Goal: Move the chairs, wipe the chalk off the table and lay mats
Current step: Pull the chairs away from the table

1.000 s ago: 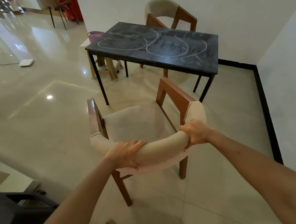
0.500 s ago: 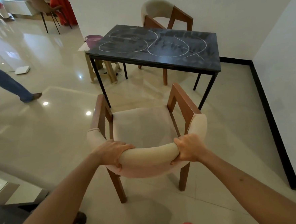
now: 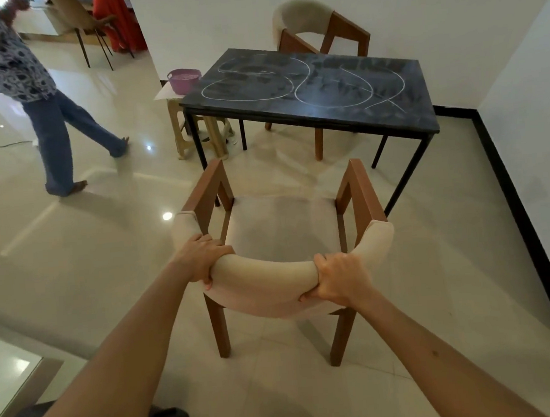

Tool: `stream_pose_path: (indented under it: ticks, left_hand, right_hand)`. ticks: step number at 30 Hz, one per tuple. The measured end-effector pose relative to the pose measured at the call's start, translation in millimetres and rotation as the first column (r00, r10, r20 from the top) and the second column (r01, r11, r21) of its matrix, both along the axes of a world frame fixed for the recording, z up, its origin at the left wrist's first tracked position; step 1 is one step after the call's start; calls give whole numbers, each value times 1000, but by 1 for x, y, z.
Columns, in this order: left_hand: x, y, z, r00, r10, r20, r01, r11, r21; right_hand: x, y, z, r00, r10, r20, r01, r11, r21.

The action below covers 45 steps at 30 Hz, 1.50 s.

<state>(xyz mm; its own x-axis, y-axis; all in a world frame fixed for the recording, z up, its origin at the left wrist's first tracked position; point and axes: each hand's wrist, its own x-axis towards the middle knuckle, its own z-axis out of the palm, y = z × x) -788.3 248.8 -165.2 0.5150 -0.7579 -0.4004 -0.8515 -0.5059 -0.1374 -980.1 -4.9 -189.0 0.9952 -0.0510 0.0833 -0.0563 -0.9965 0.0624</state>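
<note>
Left hand and right hand, fingers curled, grip the cream padded wooden chair at centre frame, apart from the black chalk-marked table; a second matching chair stands behind it.

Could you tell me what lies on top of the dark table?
Only looping white chalk lines show on the dark table; no mats or cloth. Nothing covers its top.

Looks like you're in a home dining area: glossy tile floor, a dark table mid-frame, upholstered wooden chairs, more seating upper left.
</note>
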Motion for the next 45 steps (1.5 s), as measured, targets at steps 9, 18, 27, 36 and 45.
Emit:
stream_pose_path:
  ticks: [9,18,27,36,45]
  left_hand:
    - [18,6,-3,996,-41,-75,39,999,-27]
    - [28,2,-3,990,-97,-98,96,995,-19]
    - [49,-4,-3,990,-97,-102,95,995,-28]
    - [71,-6,-2,991,-104,-85,106,994,12]
    - [98,-23,2,992,-117,-55,119,992,31]
  right_hand:
    - [2,-4,-25,942,106,319,-116,993,13]
    - [8,-11,-28,919,159,361,-176,984,14]
    - [27,-13,-27,914,143,379,-172,984,43]
    - [45,-9,-30,897,133,422,-158,987,25]
    - [69,-17,-28,902,68,426,-92,995,36]
